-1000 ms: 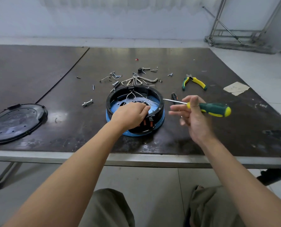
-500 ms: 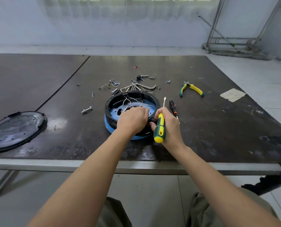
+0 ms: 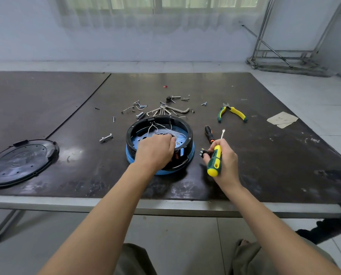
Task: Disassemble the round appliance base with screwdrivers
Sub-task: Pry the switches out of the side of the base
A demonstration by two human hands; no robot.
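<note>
- A pale wall with a curtained window runs along the back, and a metal frame stands on the tiled floor at the far right.
- A dark, scuffed table fills the middle of the view; the person sits at its near edge.
- A black round lid lies flat on the table at the far left, well apart from everything else.
- The base, a black ring on a blue skirt, sits open-topped at the table's centre, with thin white wires loose inside.
- The left hand reaches down into the base with its fingers curled over the middle; the hand hides what, if anything, they grip.
- The right hand hovers just right of the base, fingers wrapped round a green-and-yellow screwdriver whose shaft points away from the person.
- The same hand's fingertips pinch a small black part.
- Green-and-yellow pliers lie beyond the right hand, and a paper scrap lies further right.
- A second screwdriver, black and orange, lies just right of the base.
- Hex keys and scattered screws lie just behind the base.
- A bolt lies to the base's left.
</note>
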